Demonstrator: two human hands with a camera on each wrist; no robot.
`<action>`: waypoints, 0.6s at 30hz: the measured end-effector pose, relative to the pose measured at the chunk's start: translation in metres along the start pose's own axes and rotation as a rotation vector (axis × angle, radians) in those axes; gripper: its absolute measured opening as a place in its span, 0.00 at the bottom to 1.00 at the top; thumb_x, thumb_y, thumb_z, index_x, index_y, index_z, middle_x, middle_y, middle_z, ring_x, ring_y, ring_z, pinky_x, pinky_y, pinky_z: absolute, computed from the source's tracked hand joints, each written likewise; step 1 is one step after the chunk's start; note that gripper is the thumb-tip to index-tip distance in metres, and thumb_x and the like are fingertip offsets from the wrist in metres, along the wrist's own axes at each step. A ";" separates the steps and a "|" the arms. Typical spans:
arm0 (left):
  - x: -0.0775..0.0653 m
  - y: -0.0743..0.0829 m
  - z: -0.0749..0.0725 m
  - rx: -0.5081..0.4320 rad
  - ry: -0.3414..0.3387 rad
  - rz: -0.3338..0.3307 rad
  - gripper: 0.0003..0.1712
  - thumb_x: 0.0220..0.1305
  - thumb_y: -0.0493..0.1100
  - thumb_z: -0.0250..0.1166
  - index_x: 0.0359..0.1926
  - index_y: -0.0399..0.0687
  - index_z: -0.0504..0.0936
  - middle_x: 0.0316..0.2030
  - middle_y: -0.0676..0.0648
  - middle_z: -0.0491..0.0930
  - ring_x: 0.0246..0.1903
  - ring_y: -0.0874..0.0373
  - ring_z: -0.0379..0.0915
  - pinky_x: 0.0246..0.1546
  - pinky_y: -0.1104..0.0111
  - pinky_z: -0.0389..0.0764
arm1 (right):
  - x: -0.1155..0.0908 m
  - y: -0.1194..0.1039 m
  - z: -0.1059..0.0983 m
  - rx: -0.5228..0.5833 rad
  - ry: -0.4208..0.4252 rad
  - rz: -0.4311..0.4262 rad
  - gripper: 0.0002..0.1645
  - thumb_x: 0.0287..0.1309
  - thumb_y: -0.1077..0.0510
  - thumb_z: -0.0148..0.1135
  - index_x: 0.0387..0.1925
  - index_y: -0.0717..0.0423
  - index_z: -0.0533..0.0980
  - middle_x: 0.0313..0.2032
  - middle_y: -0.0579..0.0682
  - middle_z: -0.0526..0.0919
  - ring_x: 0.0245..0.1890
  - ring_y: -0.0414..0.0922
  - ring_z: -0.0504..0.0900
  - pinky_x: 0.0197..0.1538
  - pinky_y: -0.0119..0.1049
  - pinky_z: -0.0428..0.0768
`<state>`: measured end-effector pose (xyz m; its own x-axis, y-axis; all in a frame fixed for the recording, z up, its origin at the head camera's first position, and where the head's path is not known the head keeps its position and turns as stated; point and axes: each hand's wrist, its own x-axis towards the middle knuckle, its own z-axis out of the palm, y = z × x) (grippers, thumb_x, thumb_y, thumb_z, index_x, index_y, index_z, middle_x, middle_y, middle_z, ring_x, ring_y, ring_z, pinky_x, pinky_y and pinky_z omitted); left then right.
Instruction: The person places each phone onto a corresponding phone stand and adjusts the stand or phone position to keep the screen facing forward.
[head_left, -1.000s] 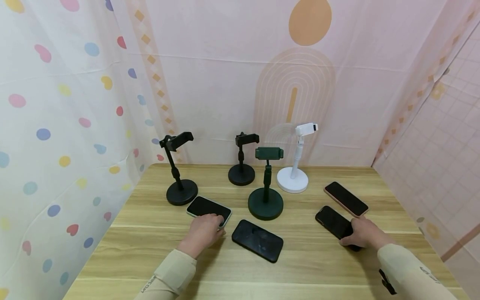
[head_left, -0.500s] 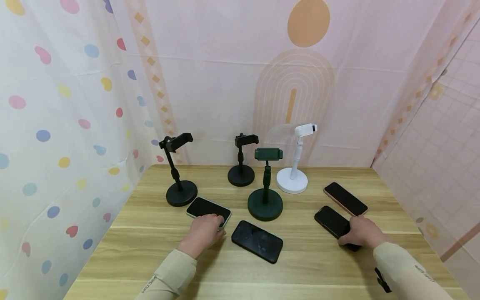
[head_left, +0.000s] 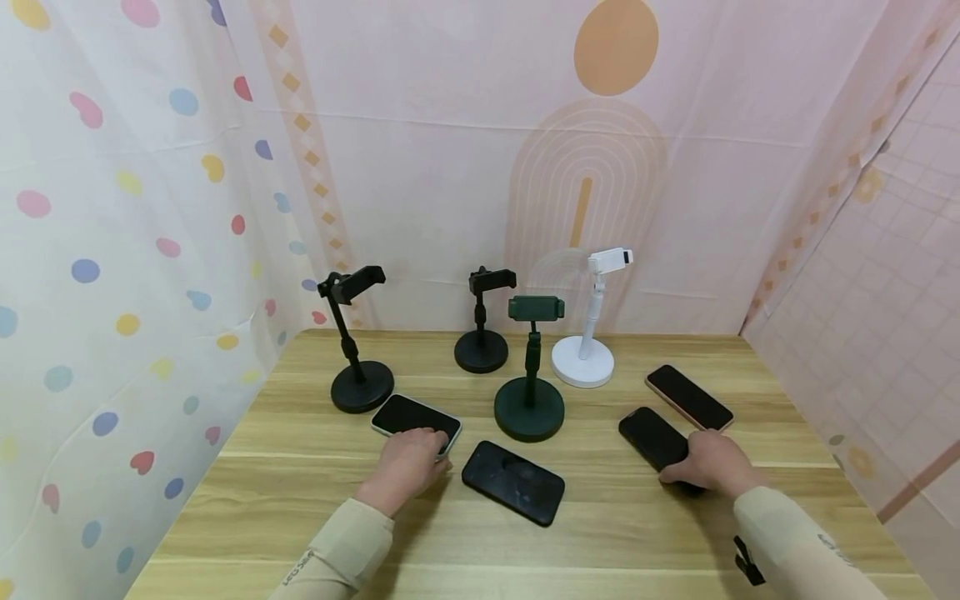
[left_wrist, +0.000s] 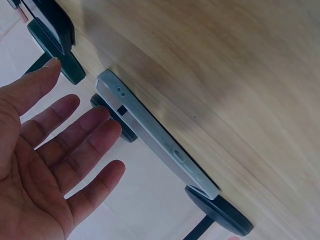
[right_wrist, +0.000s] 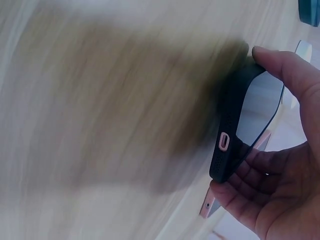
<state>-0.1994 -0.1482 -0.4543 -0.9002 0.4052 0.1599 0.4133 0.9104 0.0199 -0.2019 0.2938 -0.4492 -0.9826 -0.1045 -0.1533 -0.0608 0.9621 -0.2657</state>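
Phone (head_left: 652, 437), rounded blk case (right_wrist: 229, 120), glossy scrn (right_wrist: 260, 107), woodgrain tbl (head_left: 622, 550)

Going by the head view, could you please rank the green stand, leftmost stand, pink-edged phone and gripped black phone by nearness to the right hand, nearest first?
1. Gripped black phone: in the right hand.
2. Pink-edged phone: just beyond the hand.
3. Green stand: left of the hand, near the middle.
4. Leftmost stand: over on the far left.
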 end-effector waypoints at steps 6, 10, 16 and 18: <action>0.000 0.000 0.000 -0.005 0.027 0.014 0.13 0.52 0.45 0.77 0.28 0.47 0.81 0.23 0.49 0.77 0.26 0.52 0.78 0.27 0.58 0.78 | 0.000 -0.008 0.004 0.036 0.022 0.012 0.37 0.42 0.38 0.76 0.32 0.71 0.75 0.28 0.55 0.77 0.28 0.50 0.74 0.37 0.50 0.77; 0.001 -0.001 0.001 -0.013 0.029 0.010 0.12 0.52 0.46 0.78 0.29 0.46 0.82 0.23 0.49 0.77 0.26 0.52 0.78 0.27 0.58 0.78 | 0.000 -0.015 0.008 0.068 0.060 0.019 0.35 0.40 0.38 0.77 0.27 0.67 0.74 0.25 0.53 0.75 0.25 0.49 0.73 0.33 0.47 0.77; 0.004 -0.001 0.003 0.001 0.020 0.006 0.13 0.52 0.48 0.78 0.30 0.46 0.83 0.24 0.49 0.78 0.27 0.51 0.79 0.28 0.58 0.79 | -0.001 -0.028 0.011 0.126 0.096 0.041 0.33 0.39 0.40 0.78 0.25 0.65 0.73 0.24 0.53 0.75 0.23 0.48 0.72 0.30 0.43 0.75; 0.004 -0.001 0.004 0.003 0.012 0.004 0.13 0.52 0.48 0.78 0.29 0.47 0.83 0.24 0.49 0.78 0.27 0.51 0.79 0.28 0.58 0.79 | -0.001 -0.034 0.012 0.145 0.095 0.056 0.34 0.39 0.39 0.78 0.26 0.66 0.73 0.25 0.53 0.76 0.24 0.48 0.73 0.30 0.43 0.75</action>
<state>-0.2037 -0.1474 -0.4573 -0.8970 0.4073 0.1718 0.4160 0.9092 0.0164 -0.1968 0.2583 -0.4513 -0.9964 -0.0209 -0.0825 0.0134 0.9188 -0.3946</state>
